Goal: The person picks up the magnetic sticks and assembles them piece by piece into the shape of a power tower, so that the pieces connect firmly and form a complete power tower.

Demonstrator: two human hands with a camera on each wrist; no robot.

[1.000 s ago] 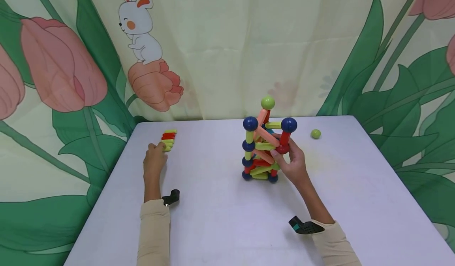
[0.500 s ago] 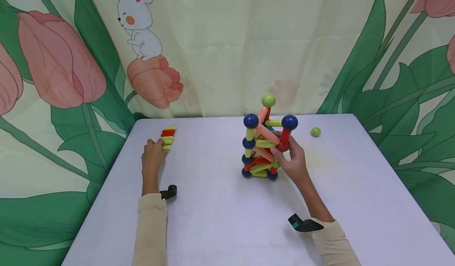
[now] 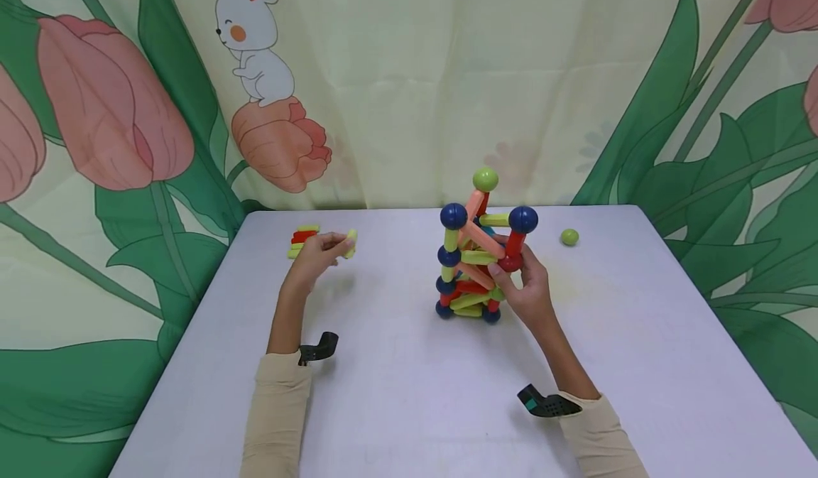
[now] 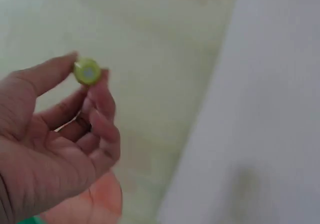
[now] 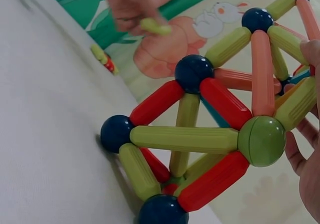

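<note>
Between thumb and fingertips, my left hand pinches a short yellow-green rod above the table. In the left wrist view the rod is seen end-on, with a grey spot at its tip. A tower of balls and rods in blue, red, yellow-green and salmon stands on the table at centre right. My right hand grips its right side by a red ball. The right wrist view shows the tower's lower part, with a green ball nearest. Some right fingers are hidden behind the tower.
Several loose rods, red and yellow-green, lie in a row at the table's far left. A loose green ball rests right of the tower. Behind the white table hangs a printed curtain.
My left hand has picked up a yellow-green rod from the row and carried it up and to the right. The right hand and the tower have stayed nearly still.
</note>
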